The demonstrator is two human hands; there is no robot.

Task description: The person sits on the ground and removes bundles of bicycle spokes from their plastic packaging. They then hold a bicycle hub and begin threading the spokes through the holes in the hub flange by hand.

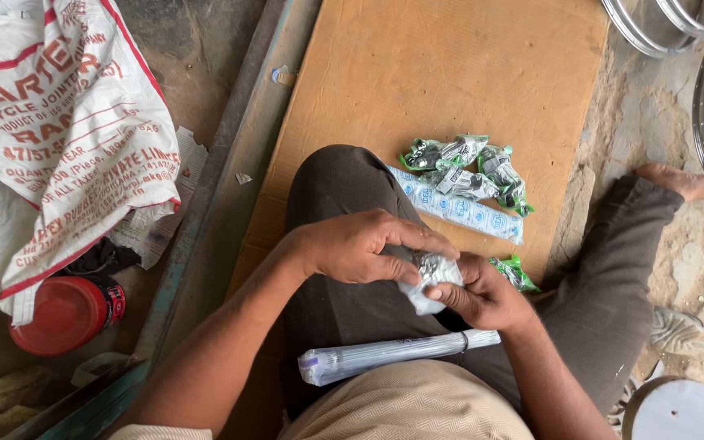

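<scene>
My left hand and my right hand meet over my lap, both gripping a small clear plastic packet with a shiny metal part inside. The left fingers pinch its top, the right fingers hold it from below. A long bundle of thin metal rods in a clear sleeve lies across my thigh. On the brown cardboard sheet beyond my knee lie several green-edged packets of metal parts and a long white-and-blue wrapped pack. One more green packet sits by my right hand.
A printed white sack lies at the left with a red-lidded can below it. A metal channel runs diagonally beside the cardboard. Bicycle rims rest at top right. A round white disc sits at bottom right.
</scene>
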